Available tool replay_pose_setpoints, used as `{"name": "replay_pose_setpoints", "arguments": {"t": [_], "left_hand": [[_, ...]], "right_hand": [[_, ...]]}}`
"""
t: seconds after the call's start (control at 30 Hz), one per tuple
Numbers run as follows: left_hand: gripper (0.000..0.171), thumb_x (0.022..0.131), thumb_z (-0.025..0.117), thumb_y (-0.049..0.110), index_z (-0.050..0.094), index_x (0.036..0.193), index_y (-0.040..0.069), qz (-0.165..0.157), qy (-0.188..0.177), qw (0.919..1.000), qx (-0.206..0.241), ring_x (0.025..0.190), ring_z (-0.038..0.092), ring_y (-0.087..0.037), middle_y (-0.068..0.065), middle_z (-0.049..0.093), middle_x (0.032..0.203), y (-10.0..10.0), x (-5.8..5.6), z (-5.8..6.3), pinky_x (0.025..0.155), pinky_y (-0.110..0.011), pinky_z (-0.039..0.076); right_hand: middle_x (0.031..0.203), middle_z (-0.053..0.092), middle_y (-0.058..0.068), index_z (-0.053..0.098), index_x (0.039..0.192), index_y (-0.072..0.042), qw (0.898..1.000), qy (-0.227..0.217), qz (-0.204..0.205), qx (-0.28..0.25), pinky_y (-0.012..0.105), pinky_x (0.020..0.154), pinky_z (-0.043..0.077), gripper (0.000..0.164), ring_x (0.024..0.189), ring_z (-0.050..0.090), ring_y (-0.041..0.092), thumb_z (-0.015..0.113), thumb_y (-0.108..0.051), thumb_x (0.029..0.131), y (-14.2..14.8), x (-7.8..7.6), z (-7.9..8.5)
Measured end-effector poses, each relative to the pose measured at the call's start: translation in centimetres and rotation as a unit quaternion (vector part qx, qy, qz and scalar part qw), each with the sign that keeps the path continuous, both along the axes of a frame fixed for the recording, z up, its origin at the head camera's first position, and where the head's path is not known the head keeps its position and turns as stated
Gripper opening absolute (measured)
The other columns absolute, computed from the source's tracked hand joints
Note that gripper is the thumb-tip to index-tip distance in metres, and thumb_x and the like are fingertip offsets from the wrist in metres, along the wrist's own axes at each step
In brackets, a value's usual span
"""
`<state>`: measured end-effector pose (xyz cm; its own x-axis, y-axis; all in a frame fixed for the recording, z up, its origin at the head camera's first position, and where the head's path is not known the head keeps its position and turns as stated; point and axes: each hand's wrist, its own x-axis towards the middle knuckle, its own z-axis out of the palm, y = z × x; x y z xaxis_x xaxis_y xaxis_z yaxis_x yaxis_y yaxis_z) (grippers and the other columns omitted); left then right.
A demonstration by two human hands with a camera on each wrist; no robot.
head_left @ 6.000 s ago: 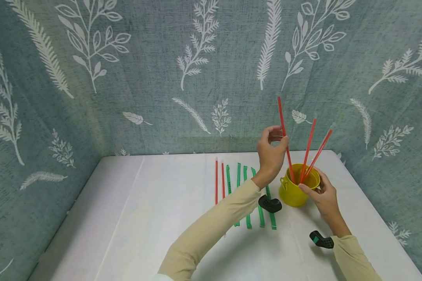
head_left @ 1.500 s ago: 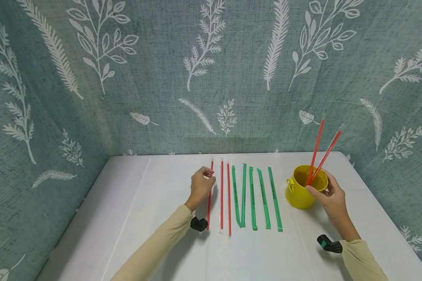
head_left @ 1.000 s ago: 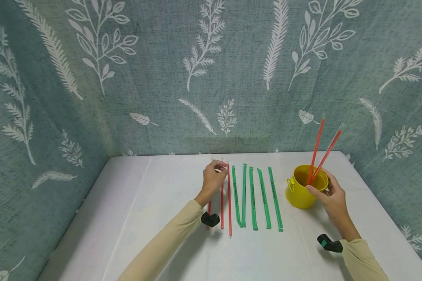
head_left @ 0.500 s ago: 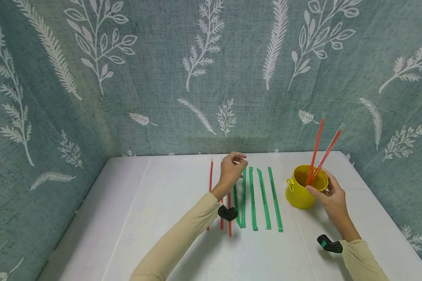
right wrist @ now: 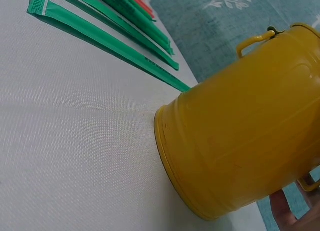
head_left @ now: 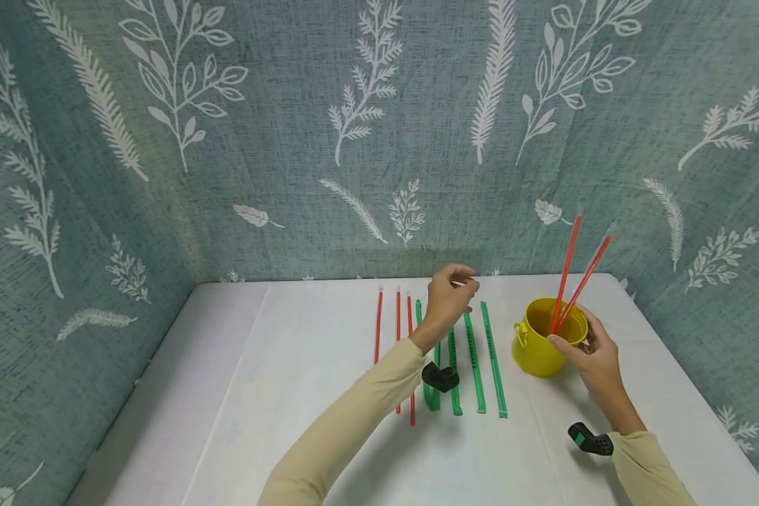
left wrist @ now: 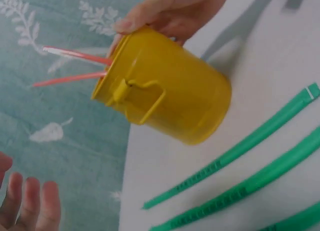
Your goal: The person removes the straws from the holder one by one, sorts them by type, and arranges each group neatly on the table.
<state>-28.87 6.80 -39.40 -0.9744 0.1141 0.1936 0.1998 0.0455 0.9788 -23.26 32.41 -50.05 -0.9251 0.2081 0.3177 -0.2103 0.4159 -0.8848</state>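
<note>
My left hand (head_left: 448, 299) is over the far ends of several green-wrapped straws (head_left: 492, 358), fingers loosely bent and holding nothing. Its separate fingers (left wrist: 31, 203) show at the lower left of the left wrist view. At the right, my right hand (head_left: 599, 362) grips the rim and side of a small yellow bucket (head_left: 537, 357), thumb at the front. Two red straws (head_left: 567, 270) in clear wrappers lean to the right inside it. Three more red straws, such as the leftmost straw (head_left: 378, 323), lie left of the green ones, partly hidden by my left arm.
A white-covered table (head_left: 259, 379) bears everything. Behind it hangs a grey-green leaf-print cloth (head_left: 278, 176), which also runs along both sides. Each wrist carries a black camera device (head_left: 440, 377).
Six seconds ago my left hand held a third red straw at the bucket; that straw now lies leftmost in the row. Since then the empty hand has moved right. My right hand stays on the bucket.
</note>
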Motion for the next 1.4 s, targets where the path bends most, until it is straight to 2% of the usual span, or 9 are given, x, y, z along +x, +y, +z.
{"name": "replay_pose_setpoints", "arguments": {"t": [0.23,0.4,0.57,0.73,1.03,1.27,1.4], "left_hand": [[0.013,0.083,0.057,0.012,0.061,0.095,0.016,-0.012,0.053,0.9984,-0.016,0.065,0.055,-0.010,0.001,0.057,0.084,2.2,0.1,0.1,0.051,-0.028,0.052],[0.015,0.083,0.058,0.013,0.060,0.097,0.016,-0.018,0.085,0.9956,-0.035,0.067,0.055,-0.004,0.005,0.058,0.085,4.2,0.0,0.6,0.055,-0.019,0.049],[0.015,0.082,0.059,0.014,0.060,0.097,0.015,-0.021,0.098,0.9938,-0.048,0.070,0.055,-0.002,0.004,0.060,0.087,6.1,0.0,1.0,0.060,-0.016,0.048],[0.017,0.081,0.060,0.014,0.060,0.099,0.015,-0.014,0.107,0.9932,-0.043,0.074,0.054,-0.001,0.002,0.061,0.090,7.6,-0.2,0.8,0.063,-0.014,0.047],[0.023,0.081,0.062,0.015,0.057,0.104,0.016,-0.021,0.114,0.9920,-0.051,0.086,0.056,-0.003,0.007,0.059,0.097,10.3,0.5,0.4,0.071,-0.012,0.046],[0.037,0.078,0.065,0.006,0.054,0.112,0.014,-0.017,0.114,0.9894,-0.088,0.097,0.054,-0.006,0.005,0.056,0.105,12.2,0.9,-0.1,0.077,-0.013,0.046],[0.041,0.076,0.064,-0.001,0.054,0.112,0.014,-0.010,0.126,0.9865,-0.104,0.097,0.054,-0.008,0.002,0.056,0.106,13.1,1.1,-0.8,0.076,-0.011,0.045]], "right_hand": [[0.131,0.039,-0.004,0.029,0.136,-0.031,1.000,0.004,-0.008,0.004,0.004,0.084,0.036,0.067,0.115,0.038,0.007,0.065,-0.024,0.080,0.4,-0.1,-0.6],[0.131,0.040,-0.001,0.031,0.136,-0.027,1.000,0.016,0.009,-0.016,0.006,0.085,0.036,0.066,0.114,0.038,0.009,0.065,-0.018,0.080,0.4,-0.4,-0.5],[0.130,0.040,0.001,0.031,0.136,-0.025,1.000,0.015,0.012,-0.024,0.007,0.084,0.036,0.066,0.113,0.038,0.008,0.064,-0.014,0.080,0.0,-0.1,0.2],[0.129,0.041,0.002,0.032,0.136,-0.024,0.999,0.020,0.009,-0.026,0.008,0.082,0.037,0.066,0.112,0.039,0.010,0.065,-0.015,0.079,-0.3,0.0,0.4],[0.129,0.041,-0.002,0.030,0.135,-0.030,1.000,0.009,0.002,-0.016,0.007,0.082,0.037,0.066,0.111,0.040,0.009,0.065,-0.021,0.080,0.0,-0.6,-0.4],[0.129,0.040,0.004,0.029,0.137,-0.024,0.999,-0.014,0.020,-0.030,0.008,0.084,0.037,0.067,0.112,0.039,0.013,0.064,-0.019,0.080,-1.5,1.1,2.8],[0.128,0.039,0.003,0.030,0.137,-0.019,0.999,-0.007,0.030,-0.035,0.008,0.084,0.037,0.067,0.110,0.040,0.013,0.065,-0.014,0.080,-1.4,1.4,3.3]]}}
